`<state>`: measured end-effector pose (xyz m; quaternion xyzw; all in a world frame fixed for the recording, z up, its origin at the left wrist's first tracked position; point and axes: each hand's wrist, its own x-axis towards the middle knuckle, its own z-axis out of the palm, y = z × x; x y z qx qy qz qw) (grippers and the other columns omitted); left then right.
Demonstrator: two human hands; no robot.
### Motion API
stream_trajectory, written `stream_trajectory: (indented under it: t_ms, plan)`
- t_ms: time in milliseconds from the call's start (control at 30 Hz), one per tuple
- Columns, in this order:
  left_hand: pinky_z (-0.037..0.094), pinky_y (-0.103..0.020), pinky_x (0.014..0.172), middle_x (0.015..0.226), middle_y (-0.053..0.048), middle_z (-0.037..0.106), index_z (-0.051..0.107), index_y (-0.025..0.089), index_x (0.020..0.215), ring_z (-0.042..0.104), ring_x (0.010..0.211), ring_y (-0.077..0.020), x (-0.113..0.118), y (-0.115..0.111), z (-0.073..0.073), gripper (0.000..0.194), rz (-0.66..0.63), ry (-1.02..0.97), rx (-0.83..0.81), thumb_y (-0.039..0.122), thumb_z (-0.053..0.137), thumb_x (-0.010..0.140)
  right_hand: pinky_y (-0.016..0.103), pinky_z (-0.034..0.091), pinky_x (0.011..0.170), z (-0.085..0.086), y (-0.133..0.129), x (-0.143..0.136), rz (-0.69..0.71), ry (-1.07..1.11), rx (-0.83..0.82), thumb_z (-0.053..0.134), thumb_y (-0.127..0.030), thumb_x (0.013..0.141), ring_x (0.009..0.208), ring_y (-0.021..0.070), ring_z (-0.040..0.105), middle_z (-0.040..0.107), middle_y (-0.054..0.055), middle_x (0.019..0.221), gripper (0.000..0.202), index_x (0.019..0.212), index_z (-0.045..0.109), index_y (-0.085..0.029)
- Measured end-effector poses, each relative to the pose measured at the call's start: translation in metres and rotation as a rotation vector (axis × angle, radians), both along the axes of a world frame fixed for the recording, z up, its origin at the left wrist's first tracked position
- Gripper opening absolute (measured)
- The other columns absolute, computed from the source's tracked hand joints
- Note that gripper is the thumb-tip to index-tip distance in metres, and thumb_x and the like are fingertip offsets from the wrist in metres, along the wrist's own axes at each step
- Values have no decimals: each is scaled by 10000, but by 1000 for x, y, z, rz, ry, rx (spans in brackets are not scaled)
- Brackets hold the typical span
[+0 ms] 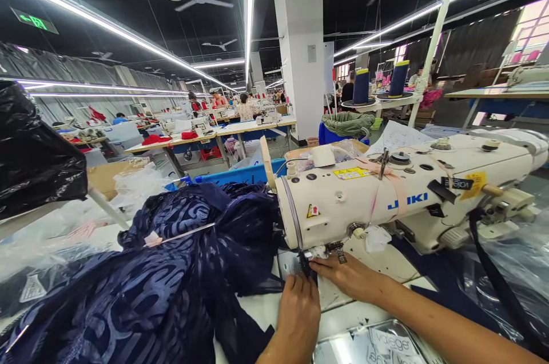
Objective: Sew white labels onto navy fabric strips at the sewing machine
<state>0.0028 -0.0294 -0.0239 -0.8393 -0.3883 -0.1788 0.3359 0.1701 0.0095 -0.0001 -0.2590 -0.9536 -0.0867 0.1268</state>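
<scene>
Head-worn view, facing forward and down, hands close

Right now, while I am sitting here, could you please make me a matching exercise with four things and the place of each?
Things
1. Cloth
2. Right hand
3. Spools
4. Black bag

Places
A. Standing upright behind the machine
B. At the left edge of the view
C. Heaped in front of you, to the left of the machine
D. With its fingertips close under the machine's left end

Right pairs: 1-C, 2-D, 3-A, 4-B
</scene>
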Motion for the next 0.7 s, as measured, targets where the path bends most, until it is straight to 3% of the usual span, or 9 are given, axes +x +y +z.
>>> stream_trajectory:
  t_ms: [467, 700]
  plan:
    - [476, -306, 618, 604, -79, 621, 641, 75, 720, 560, 598, -174, 2, 3, -1, 238, 10, -30, -29, -18, 442, 629, 362, 471, 799, 0, 2, -1, -18, 50, 35, 366, 13, 764, 965, 229, 563, 605, 134, 1075, 428, 1152, 510, -97]
    - [473, -316, 611, 576, -66, 601, 636, 81, 676, 549, 570, -172, 7, 6, -2, 199, 42, -60, -55, -22, 484, 598, 340, 494, 627, -12, 6, 1, -83, -39, 141, 373, 59, 677, 745, 227, 610, 633, 108, 1024, 539, 1163, 509, -128]
